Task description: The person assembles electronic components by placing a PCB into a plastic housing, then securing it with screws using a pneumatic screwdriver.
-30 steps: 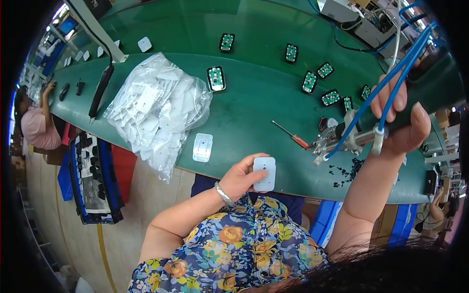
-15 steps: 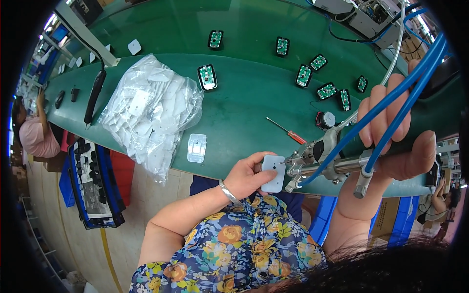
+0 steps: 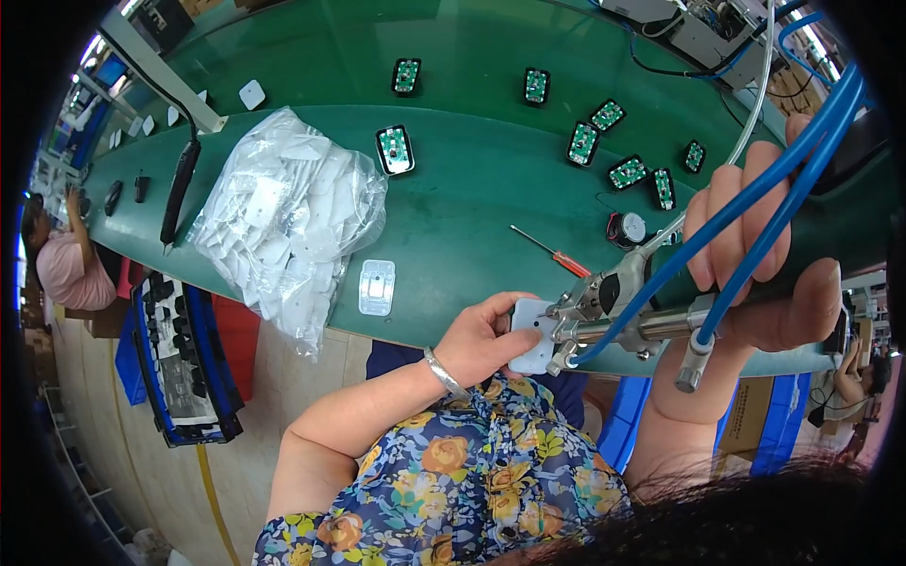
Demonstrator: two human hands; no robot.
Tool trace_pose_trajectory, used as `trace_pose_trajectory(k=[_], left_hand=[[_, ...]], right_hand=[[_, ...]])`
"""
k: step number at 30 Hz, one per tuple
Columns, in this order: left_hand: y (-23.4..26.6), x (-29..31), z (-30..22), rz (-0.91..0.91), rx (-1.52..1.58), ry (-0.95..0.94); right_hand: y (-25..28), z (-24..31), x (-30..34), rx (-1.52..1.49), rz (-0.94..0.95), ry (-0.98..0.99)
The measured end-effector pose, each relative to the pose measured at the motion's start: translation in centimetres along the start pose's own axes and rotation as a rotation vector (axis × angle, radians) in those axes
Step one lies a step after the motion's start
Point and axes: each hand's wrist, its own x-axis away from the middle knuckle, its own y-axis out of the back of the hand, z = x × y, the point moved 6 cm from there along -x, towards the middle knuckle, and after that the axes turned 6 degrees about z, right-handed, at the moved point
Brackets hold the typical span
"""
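My left hand [image 3: 491, 335], with a silver bracelet at the wrist, pinches a small white plastic plate [image 3: 531, 357] with dark holes. The plate's right edge reaches under the tip of a metal air-driven fixture [image 3: 604, 325] with blue hoses [image 3: 755, 217]. Behind those hoses is my right hand [image 3: 746, 226], its fingers curled and its thumb apart. Hoses and a metal cylinder cover part of it, so whatever it grips is hidden. A red-handled screwdriver [image 3: 570, 264] lies on the green table just beyond the fixture.
A clear bag of white plates [image 3: 288, 217] fills the table's left side, with a clear plastic piece [image 3: 377, 288] beside it. Black housings with green circuit boards [image 3: 583, 143] sit farther back. A black pen-like tool [image 3: 181, 193] hangs at left. Other people [image 3: 75, 250] are at both sides.
My left hand has shifted the white plate slightly right, further under the fixture's tip. The right hand stays nearly where it was. The whole view has shifted a little.
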Motion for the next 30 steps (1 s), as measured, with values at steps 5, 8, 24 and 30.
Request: trace_pose_trajectory(k=[5,8,24,30], left_hand=[[-0.2,-0.3,-0.6,-0.018,-0.053,0.045],[-0.2,-0.2,-0.5,-0.005,-0.033,0.065],[1.5,-0.5,0.3,-0.05,0.176,0.137],[1.1,-0.4,0.3,-0.027,0.174,0.145]], right_hand=[[0.1,-0.6,0.4,0.002,0.009,-0.012],[-0.6,-1.0,0.5,0.02,-0.024,-0.028],[0.3,1.8,1.6,0.085,-0.048,0.024],[0.4,1.4,2.1,-0.017,-0.15,-0.004]])
